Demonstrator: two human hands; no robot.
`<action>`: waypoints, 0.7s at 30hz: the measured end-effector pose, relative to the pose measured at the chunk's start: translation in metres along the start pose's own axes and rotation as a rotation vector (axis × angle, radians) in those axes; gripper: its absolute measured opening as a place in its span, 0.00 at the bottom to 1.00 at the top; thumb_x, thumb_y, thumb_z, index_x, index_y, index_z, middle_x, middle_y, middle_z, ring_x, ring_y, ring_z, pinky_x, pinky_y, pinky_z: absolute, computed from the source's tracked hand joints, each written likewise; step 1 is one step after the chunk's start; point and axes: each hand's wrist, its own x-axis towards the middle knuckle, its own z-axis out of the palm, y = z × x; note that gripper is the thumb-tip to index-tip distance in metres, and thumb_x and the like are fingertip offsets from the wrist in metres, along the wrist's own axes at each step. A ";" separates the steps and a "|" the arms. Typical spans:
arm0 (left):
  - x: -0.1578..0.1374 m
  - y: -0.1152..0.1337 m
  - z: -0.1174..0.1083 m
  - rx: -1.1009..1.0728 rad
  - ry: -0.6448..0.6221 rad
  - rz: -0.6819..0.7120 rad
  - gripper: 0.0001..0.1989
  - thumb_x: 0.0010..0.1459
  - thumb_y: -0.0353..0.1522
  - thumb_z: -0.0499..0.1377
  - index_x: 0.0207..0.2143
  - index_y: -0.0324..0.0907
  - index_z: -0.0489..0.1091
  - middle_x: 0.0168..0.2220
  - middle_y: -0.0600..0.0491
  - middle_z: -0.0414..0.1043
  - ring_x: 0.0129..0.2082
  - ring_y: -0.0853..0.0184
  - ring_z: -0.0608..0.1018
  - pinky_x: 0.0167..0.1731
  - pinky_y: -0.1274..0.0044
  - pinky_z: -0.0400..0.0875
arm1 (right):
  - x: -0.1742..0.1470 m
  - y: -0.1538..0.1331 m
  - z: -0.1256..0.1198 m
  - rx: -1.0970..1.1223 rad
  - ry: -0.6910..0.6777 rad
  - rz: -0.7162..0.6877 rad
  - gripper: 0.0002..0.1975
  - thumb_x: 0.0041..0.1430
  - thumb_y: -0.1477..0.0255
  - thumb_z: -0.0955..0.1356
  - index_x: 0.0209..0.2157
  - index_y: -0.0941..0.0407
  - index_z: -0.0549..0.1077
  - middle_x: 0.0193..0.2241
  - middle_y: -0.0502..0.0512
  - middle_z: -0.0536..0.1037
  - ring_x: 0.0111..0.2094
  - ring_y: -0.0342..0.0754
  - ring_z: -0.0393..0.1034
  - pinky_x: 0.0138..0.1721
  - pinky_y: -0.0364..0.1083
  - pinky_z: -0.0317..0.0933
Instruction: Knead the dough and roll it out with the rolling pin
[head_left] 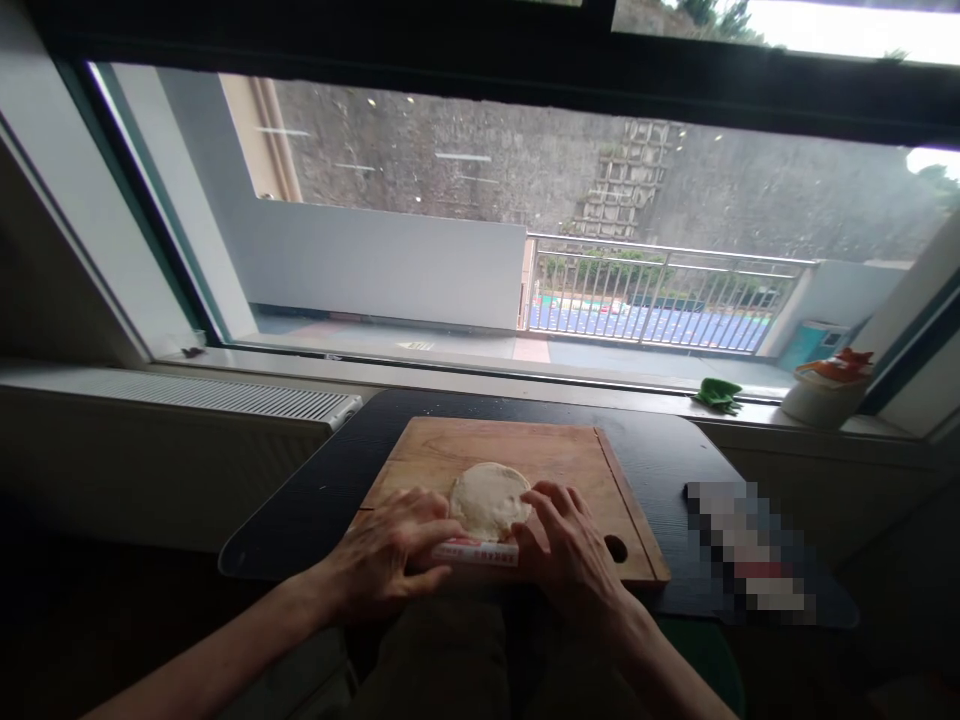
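Note:
A flat, round piece of pale dough [489, 500] lies on a wooden cutting board [517, 440]. My left hand [394, 545] reaches over the dough's left edge, its fingers curled and close together, the thumb lower down. On the opposite side my right hand [566, 545] has bent fingers at the dough's right edge, with fingertips touching it. Between the hands, just below the dough, shows a white strip with red print [480, 552]. Whether it is a label on the board or on something under my hands, I cannot tell.
The board rests on a dark table [300, 500], against a window sill. A blurred-out flat item [750, 550] lies at the right. On the sill are a green crumpled thing [718, 394] and a white pot [825, 398]. A radiator [180, 400] stands left.

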 end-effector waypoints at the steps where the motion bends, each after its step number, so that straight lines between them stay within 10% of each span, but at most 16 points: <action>1: 0.003 -0.004 0.002 0.013 0.011 -0.034 0.25 0.54 0.44 0.55 0.54 0.52 0.62 0.55 0.52 0.62 0.54 0.60 0.64 0.55 0.68 0.56 | -0.001 0.000 0.002 -0.019 0.001 0.011 0.17 0.60 0.65 0.62 0.50 0.53 0.65 0.49 0.57 0.66 0.49 0.50 0.59 0.51 0.51 0.55; 7: 0.024 -0.022 0.009 -0.009 -0.113 -0.174 0.50 0.46 0.55 0.56 0.64 0.40 0.42 0.65 0.42 0.42 0.63 0.54 0.49 0.60 0.64 0.44 | 0.005 -0.003 0.001 -0.115 -0.109 -0.038 0.35 0.53 0.54 0.66 0.58 0.54 0.56 0.58 0.61 0.58 0.59 0.57 0.48 0.58 0.57 0.45; 21: 0.035 -0.019 0.006 -0.090 -0.091 -0.227 0.56 0.33 0.52 0.63 0.63 0.44 0.46 0.61 0.48 0.54 0.59 0.51 0.59 0.55 0.68 0.58 | 0.014 0.001 0.004 0.042 -0.280 0.010 0.41 0.46 0.53 0.68 0.59 0.54 0.54 0.56 0.59 0.60 0.55 0.55 0.56 0.54 0.52 0.51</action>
